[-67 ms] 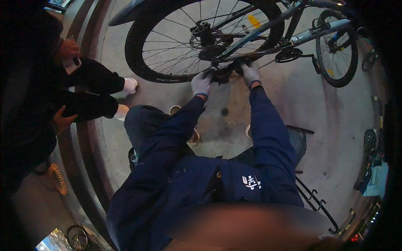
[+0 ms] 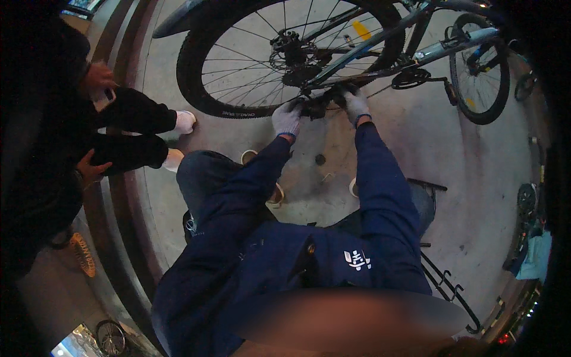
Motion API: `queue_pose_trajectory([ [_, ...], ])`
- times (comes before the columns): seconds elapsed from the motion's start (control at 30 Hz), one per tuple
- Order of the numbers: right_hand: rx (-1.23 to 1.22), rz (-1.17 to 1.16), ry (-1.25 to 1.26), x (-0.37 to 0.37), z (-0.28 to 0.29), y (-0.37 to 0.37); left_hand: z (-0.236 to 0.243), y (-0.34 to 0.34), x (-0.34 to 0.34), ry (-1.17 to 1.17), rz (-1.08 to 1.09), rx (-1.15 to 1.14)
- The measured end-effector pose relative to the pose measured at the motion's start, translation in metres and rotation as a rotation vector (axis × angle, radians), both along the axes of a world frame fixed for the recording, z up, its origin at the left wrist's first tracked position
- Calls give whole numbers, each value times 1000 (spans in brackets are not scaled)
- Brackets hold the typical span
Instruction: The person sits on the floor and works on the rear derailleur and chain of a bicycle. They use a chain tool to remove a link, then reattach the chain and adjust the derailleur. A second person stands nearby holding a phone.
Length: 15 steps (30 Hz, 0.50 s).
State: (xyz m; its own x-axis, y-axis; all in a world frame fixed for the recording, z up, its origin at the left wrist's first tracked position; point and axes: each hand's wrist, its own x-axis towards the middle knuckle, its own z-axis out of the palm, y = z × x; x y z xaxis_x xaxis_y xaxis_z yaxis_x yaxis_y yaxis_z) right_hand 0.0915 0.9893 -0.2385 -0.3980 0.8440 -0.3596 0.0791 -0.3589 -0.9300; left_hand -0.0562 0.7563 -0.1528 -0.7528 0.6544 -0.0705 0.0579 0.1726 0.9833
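A bicycle with a blue and dark frame (image 2: pixel 341 64) stands before me, its rear wheel (image 2: pixel 190 83) at the upper left. Both my hands wear pale knit gloves with dark fingers. My left hand (image 2: pixel 287 118) is closed at the lower edge of the rear wheel, on the dark rear derailleur (image 2: pixel 315 107) below the hub. Just right of it, my right hand (image 2: pixel 354 104) bends its fingers inward by the chain, closed on something small that I cannot make out. The dark gloves and the dim light hide the fingertips.
To the left a person in dark clothes (image 2: pixel 128 152) sits by the steps (image 2: pixel 116 202), holding a phone (image 2: pixel 106 99). The crank and pedal (image 2: pixel 416 78) jut out at the right. A black metal rack (image 2: pixel 449 288) lies right of my leg. A dark round spot (image 2: pixel 320 159) marks the floor.
My hands stay in nearly the same place on the bicycle. The other person's hand with the phone has shifted slightly downward.
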Motion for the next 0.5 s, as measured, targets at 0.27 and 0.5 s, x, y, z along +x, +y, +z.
queue_pose_trajectory([
  [0.27,-361,4,399,0,43,-18,-12,12,6,-63,139,101],
  [0.5,-320,45,317,2,61,-29,12,12,12,-79,111,31],
])
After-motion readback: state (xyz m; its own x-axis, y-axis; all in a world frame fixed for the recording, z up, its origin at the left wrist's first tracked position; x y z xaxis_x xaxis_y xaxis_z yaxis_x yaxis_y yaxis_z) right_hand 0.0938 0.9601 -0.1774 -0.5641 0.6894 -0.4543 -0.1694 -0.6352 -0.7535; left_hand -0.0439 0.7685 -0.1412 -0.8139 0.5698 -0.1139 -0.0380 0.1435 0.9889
